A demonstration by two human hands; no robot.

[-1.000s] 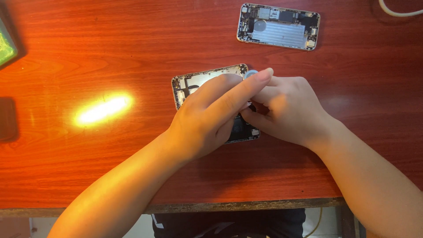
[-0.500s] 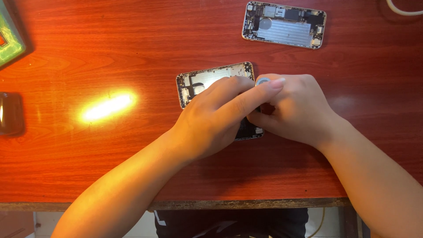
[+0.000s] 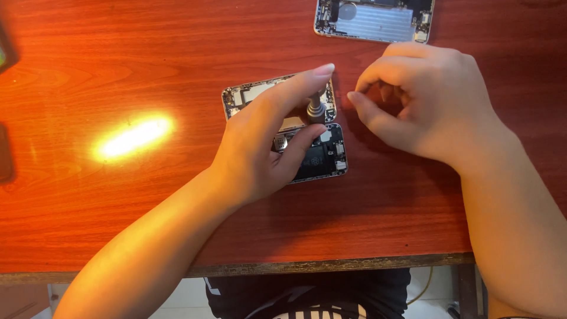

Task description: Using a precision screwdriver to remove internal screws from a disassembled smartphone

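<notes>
On the red wooden worktop [image 3: 118, 236], right in the middle, lies an opened phone [image 3: 322, 156], its back shell facing up with the innards showing. The left hand [image 3: 269, 145] covers most of it, so only the top edge and the lower right corner, with dark parts and small metal bits, can be made out. That hand's grip is closed on a small screwdriver [image 3: 315, 109]: forefinger stretched out over the top of it, thumb pressing from below, the grey metal collar showing between them. The tip is hidden, so I can't tell which screw or part it sits on. It stands roughly upright over the phone's upper half.

The right hand [image 3: 422, 103] hovers just beside the phone, to its right, off the worktop by the look of it. Its fingers are curled in, thumb reaching toward the driver but clear of it, a narrow loose grip with nothing in it that I can see. The inside of the palm is in shadow.

At the top edge sits a second phone [image 3: 375, 18], also opened, silver plate showing, its upper part cut off by the frame. At the far left edge two dark things are barely in view, too cropped to name. A bright glare [image 3: 134, 137] shines on the wood left of the hands.
</notes>
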